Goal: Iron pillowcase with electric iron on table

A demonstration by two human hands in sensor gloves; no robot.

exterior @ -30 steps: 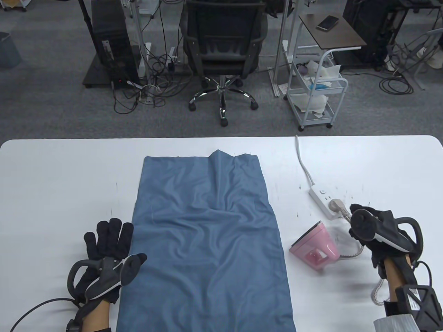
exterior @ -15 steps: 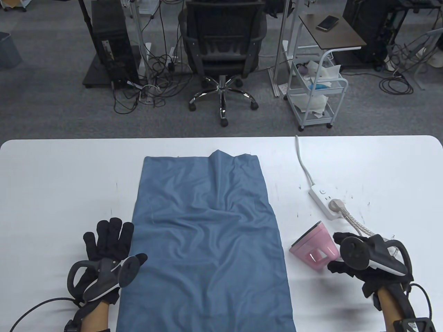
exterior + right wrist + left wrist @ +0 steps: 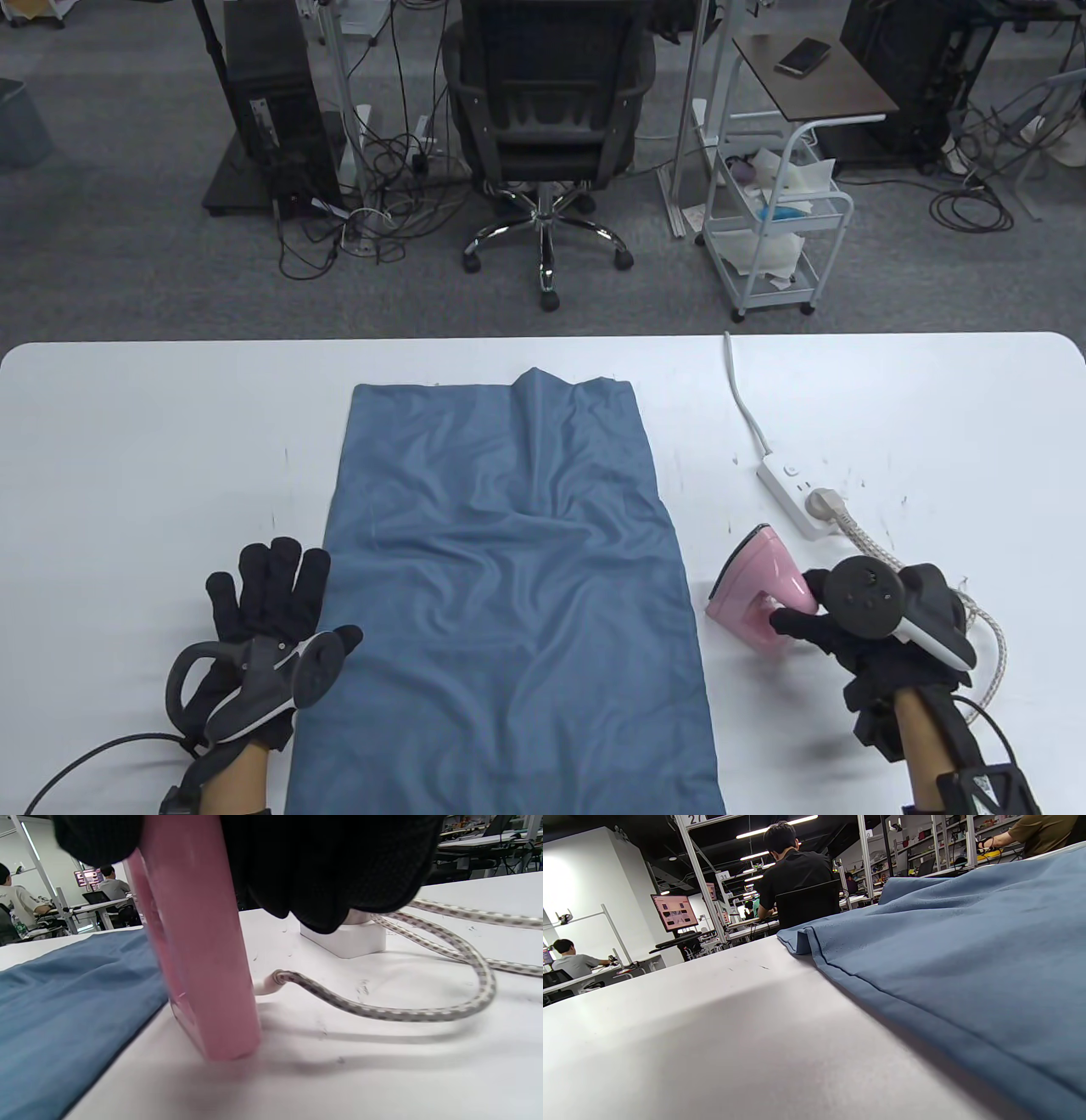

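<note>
Table view: right hand now grips iron; previously apart.

Rumpled blue pillowcase flat; pink iron upright beside it

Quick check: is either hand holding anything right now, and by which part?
The right hand grips the pink iron by its handle end, beside the pillowcase. The left hand holds nothing; it lies flat at the pillowcase's left edge.

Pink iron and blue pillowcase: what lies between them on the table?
Only a narrow strip of bare white table. The table view shows the pink iron, held by the right hand, standing just right of the blue pillowcase edge.
</note>
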